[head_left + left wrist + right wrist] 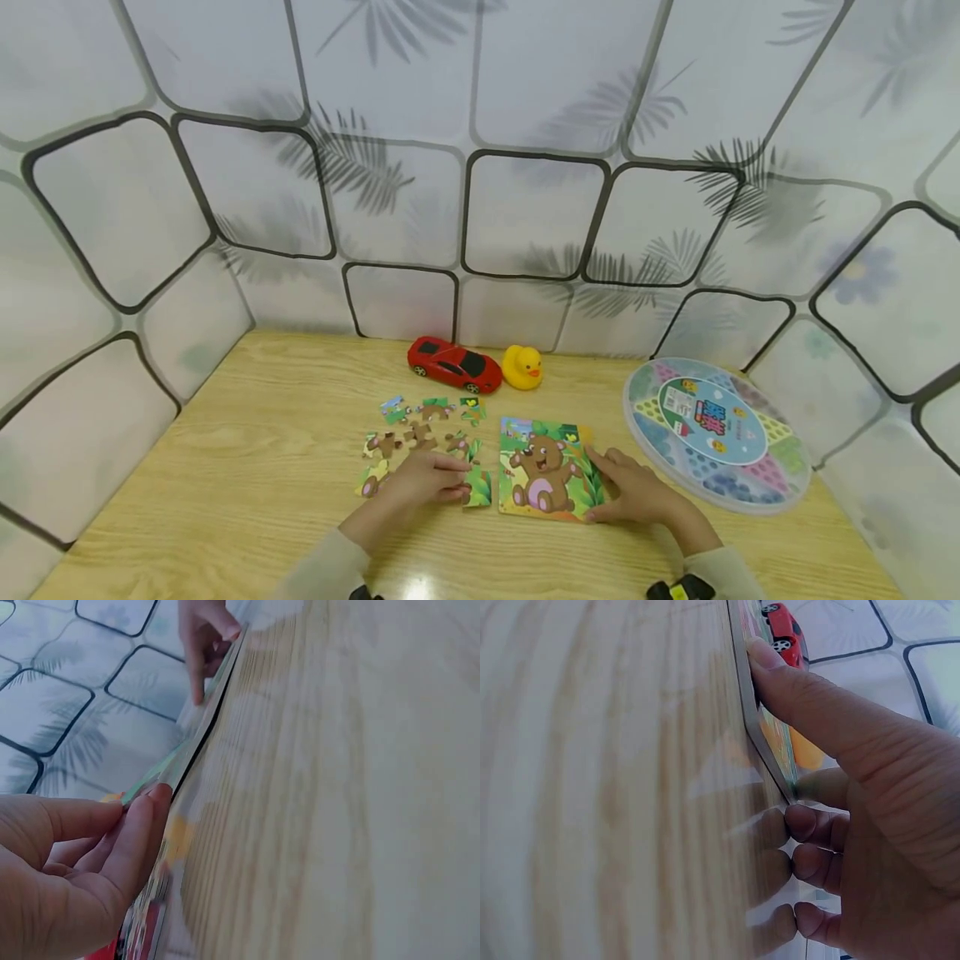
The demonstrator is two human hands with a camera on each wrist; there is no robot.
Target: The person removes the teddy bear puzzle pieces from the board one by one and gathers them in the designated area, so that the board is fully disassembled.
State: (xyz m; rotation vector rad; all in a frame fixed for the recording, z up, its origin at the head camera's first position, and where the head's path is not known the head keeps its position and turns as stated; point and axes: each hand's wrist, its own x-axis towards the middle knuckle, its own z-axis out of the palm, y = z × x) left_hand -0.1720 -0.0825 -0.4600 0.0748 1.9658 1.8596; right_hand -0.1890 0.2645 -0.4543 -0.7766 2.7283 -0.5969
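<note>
My left hand [422,478] pinches a green jigsaw piece [477,487] between thumb and fingertips. In the left wrist view the fingers [142,825] hold its thin edge. Several loose bear jigsaw pieces [422,435] lie beyond and left of this hand, partly hidden by it. To their right is a square bear puzzle board [546,468] that shows the whole picture. My right hand [637,493] holds the board's near right corner, thumb at the near edge and index finger along the right side. In the right wrist view the thumb [802,690] lies on the board, other fingertips touching the table.
A red toy car [453,365] and a yellow rubber duck [522,368] stand behind the puzzle. A round game board [645,400] in clear packaging lies at the right. Patterned cloth walls [405,304] enclose the back and sides of the wooden table [247,467].
</note>
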